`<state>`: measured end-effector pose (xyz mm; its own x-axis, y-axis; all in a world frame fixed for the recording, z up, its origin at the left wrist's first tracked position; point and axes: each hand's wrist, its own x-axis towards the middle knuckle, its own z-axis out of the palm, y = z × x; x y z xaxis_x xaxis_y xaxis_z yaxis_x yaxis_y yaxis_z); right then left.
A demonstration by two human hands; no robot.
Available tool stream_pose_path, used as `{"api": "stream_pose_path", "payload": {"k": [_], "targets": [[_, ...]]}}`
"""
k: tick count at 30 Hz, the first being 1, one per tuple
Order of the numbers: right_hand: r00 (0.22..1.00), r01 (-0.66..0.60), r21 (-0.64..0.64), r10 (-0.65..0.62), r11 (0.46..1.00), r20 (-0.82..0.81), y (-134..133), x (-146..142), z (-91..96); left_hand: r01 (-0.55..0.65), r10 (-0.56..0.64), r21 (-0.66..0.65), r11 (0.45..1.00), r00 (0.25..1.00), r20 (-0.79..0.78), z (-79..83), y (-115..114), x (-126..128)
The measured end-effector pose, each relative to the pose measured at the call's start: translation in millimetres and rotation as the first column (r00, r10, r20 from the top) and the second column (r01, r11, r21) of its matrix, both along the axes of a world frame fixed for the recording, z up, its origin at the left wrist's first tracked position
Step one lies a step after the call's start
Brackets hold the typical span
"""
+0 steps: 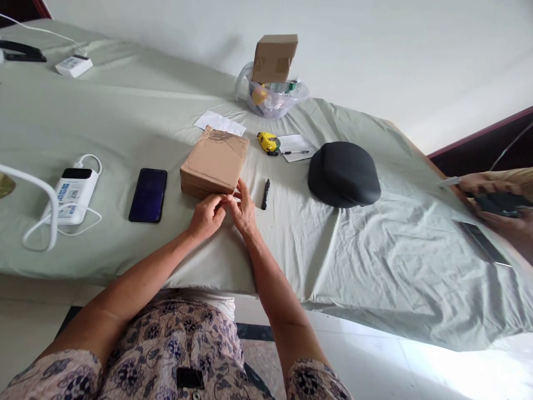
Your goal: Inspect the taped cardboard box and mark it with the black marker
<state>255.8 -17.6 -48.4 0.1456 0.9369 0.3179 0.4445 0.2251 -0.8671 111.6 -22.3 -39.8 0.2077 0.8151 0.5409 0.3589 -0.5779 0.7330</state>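
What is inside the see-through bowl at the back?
A yellow round thing and other small bits show through the clear bowl. A cardboard box sits on top and hides the rest.

Soft, even daylight, glare washing out the floor [458, 372] at lower right; sharp centre, edges bent by wide-angle distortion.

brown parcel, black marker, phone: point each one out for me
brown parcel [214, 161], head view, middle of its taped top face
black marker [265, 194], head view, midway along the barrel
phone [148, 194], head view, centre of the dark screen
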Motion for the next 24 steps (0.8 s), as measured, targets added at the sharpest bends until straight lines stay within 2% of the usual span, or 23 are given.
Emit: {"api": "stream_pose_path", "payload": {"k": [3, 6, 8, 11, 14, 16, 18, 21, 24], "targets": [[0.999, 0.026, -0.014, -0.025, 1.000, 0.029, -1.1, -1.8, 3.8, 0.101, -0.102, -0.011, 0.995, 0.993, -0.051, -4.1, -0.2, 2.7], [0.999, 0.042, -0.037, -0.042, 0.998, -0.001, 0.1, 0.5, 5.2, 0.057, -0.055, 0.025, 0.998, 0.995, -0.085, -3.4, -0.7, 0.7], [0.999, 0.047, -0.049, -0.048, 0.998, -0.024, 1.2, 2.7, 5.0, 0.008, 0.004, 0.135, 0.991, 0.996, -0.087, 0.9, -0.9, -4.7], [0.998, 0.047, -0.066, -0.049, 0.997, -0.030, 3.1, 6.3, 3.8, -0.149, 0.164, 0.349, 0.925, 0.986, -0.015, 10.9, 2.2, -18.6], [0.999, 0.045, -0.074, -0.046, 0.996, -0.008, 5.5, 10.2, 2.6, -0.393, 0.384, 0.431, 0.812, 0.917, 0.111, 19.7, 11.3, -34.5], [0.999, 0.040, -0.081, -0.039, 0.996, 0.013, 7.1, 12.8, 1.9, -0.501, 0.483, 0.384, 0.775, 0.863, 0.151, 22.5, 18.7, -42.5], [0.999, 0.035, -0.084, -0.032, 0.996, 0.031, 8.4, 15.1, 0.9, -0.549, 0.533, 0.281, 0.787, 0.835, 0.139, 22.5, 25.3, -46.6], [0.995, 0.021, -0.074, -0.014, 0.997, 0.102, 9.2, 17.9, -1.6, -0.542, 0.532, 0.112, 0.833, 0.840, 0.108, 18.5, 31.2, -46.8], [0.954, 0.023, -0.083, 0.003, 0.996, 0.301, 8.7, 19.2, -4.4, -0.519, 0.513, 0.022, 0.855, 0.851, 0.111, 13.1, 33.6, -44.4]]}}
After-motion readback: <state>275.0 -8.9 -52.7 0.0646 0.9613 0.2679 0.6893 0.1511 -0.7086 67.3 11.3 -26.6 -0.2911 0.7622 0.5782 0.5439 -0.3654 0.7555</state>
